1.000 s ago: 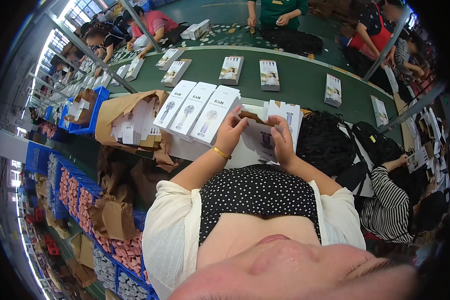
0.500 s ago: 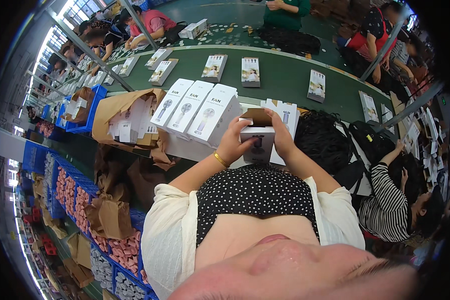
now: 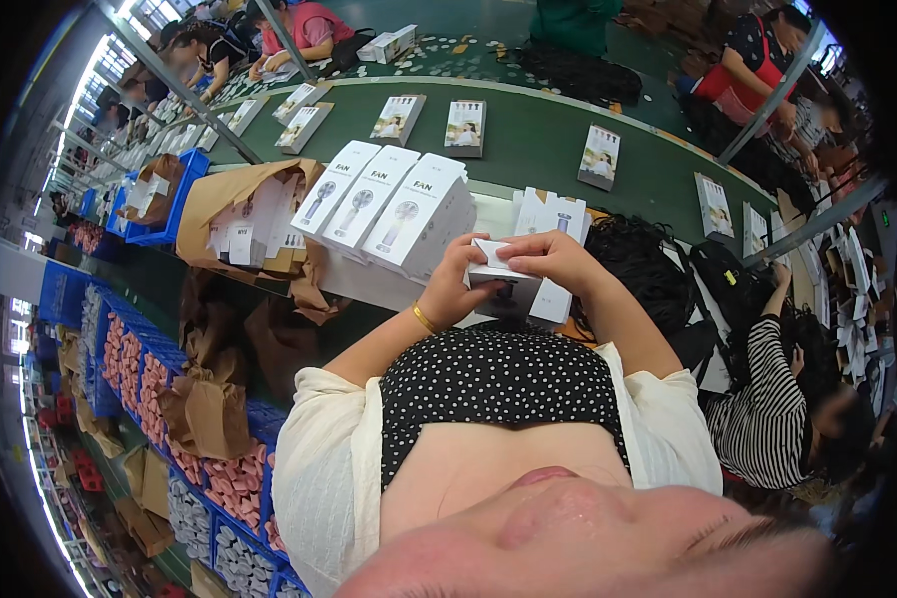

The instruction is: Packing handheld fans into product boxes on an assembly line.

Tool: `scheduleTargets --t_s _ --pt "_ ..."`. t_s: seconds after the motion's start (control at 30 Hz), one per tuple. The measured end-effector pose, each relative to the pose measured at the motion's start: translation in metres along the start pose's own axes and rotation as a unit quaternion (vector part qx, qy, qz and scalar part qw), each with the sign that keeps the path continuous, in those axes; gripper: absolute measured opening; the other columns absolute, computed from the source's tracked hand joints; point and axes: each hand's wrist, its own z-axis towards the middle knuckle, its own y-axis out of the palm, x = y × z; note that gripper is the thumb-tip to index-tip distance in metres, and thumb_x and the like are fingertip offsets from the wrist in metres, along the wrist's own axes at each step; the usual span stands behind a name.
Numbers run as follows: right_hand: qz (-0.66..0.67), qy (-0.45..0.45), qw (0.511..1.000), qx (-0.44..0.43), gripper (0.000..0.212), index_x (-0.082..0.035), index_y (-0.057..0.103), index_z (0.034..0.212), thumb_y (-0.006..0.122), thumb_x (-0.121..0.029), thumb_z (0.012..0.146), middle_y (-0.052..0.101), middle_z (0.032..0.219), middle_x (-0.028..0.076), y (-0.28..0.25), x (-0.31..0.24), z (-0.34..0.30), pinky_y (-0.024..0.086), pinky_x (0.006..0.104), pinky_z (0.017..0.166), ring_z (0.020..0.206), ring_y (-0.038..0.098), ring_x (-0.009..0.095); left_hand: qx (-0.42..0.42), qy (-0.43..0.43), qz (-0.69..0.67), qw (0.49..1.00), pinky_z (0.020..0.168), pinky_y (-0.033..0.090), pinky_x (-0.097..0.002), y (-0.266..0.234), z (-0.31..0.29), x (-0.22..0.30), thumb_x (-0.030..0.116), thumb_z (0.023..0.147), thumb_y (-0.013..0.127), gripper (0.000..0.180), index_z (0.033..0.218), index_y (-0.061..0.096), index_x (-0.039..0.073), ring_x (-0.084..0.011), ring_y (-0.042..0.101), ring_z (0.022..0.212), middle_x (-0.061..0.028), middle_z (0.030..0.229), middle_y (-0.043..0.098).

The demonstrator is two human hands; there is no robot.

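A small white cardboard box (image 3: 490,272) is held upright in front of my chest. My left hand (image 3: 450,287) grips its left side, thumb across the near face. My right hand (image 3: 558,261) lies over the top from the right, its fingers and thumb closed together on the white top flap. The inside of the box is hidden. Just beyond my right hand lie flat white cartons (image 3: 548,211) printed with a fan picture. To the left of my hands, three tall white fan boxes (image 3: 409,227) stand side by side on the table.
A brown paper-lined carton (image 3: 197,214) of white pieces stands left, beside a blue crate (image 3: 191,179). Black cords (image 3: 638,274) lie heaped at right. White boxes (image 3: 465,128) sit along the green belt (image 3: 538,149). Blue bins (image 3: 204,498) hold pink and grey parts. Co-workers sit around.
My right hand has moved from the box's right side onto its top. The raised flap with its brown inside is now folded down. Boxes on the belt have shifted left.
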Motion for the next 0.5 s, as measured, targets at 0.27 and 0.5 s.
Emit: scheduleTargets --t_s 0.27,0.5 --pt "0.012 -0.077 0.994 0.079 0.051 -0.006 0.049 0.124 0.062 -0.009 0.074 0.060 0.105 0.011 0.008 0.008 -0.006 0.046 0.0257 0.080 0.091 0.056 0.014 0.017 0.001 0.142 0.990 0.088 0.039 -0.0379 0.003 -0.001 0.030 0.015 0.064 0.076 0.040 0.090 0.046 0.007 -0.0324 0.047 0.104 -0.0177 0.111 0.050" --pt "0.165 -0.303 0.894 0.284 0.028 0.000 0.049 0.115 0.044 -0.012 0.091 0.054 0.105 0.007 -0.025 0.038 0.006 0.037 0.0270 0.090 0.098 0.051 0.015 0.244 -0.328 0.000 0.913 0.076 0.045 -0.0314 -0.058 -0.019 -0.012 0.025 0.075 0.068 0.035 0.093 0.049 0.002 -0.0214 0.052 0.089 -0.0096 0.097 0.053"
